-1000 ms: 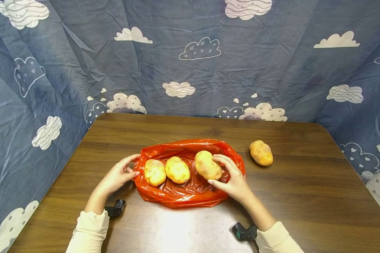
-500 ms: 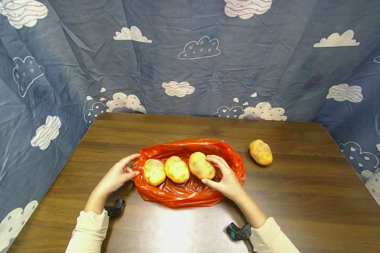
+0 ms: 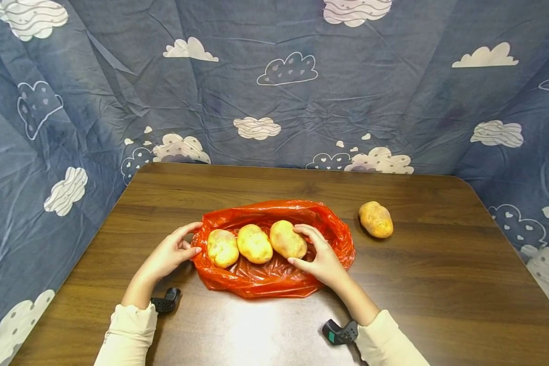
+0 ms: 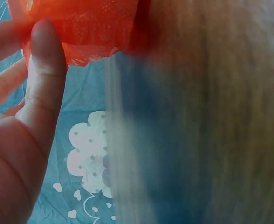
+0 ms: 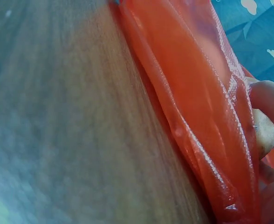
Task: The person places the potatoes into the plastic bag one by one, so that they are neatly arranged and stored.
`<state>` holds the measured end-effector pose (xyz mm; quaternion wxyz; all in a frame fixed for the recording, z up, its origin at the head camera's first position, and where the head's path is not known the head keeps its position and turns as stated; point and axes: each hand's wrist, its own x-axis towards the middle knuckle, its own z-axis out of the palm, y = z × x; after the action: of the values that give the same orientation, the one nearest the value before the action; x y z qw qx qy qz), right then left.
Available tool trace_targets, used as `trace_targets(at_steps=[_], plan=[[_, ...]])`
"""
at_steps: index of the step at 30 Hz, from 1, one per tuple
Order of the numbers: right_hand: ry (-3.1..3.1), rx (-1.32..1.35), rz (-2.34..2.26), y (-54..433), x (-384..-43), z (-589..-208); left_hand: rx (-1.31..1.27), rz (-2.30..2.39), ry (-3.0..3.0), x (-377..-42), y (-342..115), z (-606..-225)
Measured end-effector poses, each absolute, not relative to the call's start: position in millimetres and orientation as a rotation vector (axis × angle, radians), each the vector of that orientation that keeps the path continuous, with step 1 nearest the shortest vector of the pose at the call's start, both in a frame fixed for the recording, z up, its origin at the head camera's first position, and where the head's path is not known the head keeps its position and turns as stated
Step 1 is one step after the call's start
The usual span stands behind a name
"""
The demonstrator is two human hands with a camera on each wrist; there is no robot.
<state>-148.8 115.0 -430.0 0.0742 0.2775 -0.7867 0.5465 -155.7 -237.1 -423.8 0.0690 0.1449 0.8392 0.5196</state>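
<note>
A red plastic bag [image 3: 251, 291] lies spread open on the table with three potatoes in a row inside. The left potato [image 3: 223, 249] and the middle potato [image 3: 254, 244] sit side by side. My right hand [image 3: 322, 259] holds the right-hand potato [image 3: 287, 239] between thumb and fingers, right next to the middle one. At the bag's left end, my left hand [image 3: 166, 256] grips its edge with curved thumb and fingers. In the left wrist view the thumb [image 4: 47, 51] overlaps the red plastic. The right wrist view shows the held potato [image 5: 265, 133] partly hidden behind the bag's side.
Another potato [image 3: 376, 219] lies on the wooden table [image 3: 439, 264] to the right of the bag. Black wrist cameras sit by both forearms, the left one [image 3: 166, 301] and the right one [image 3: 340, 333]. A blue cloud-print cloth [image 3: 274, 107] hangs behind the table.
My right hand has moved left within the bag with its potato, bringing it up beside the middle potato. The left hand keeps its place at the bag's left edge.
</note>
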Motion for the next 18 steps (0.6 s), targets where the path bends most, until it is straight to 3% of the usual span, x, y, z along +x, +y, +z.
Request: trace_targets(at_steps=[18], plan=[[-2.397,0.879,1.634,116,-150,-435,0.469,1.590,2.506,-144,-228,-397]])
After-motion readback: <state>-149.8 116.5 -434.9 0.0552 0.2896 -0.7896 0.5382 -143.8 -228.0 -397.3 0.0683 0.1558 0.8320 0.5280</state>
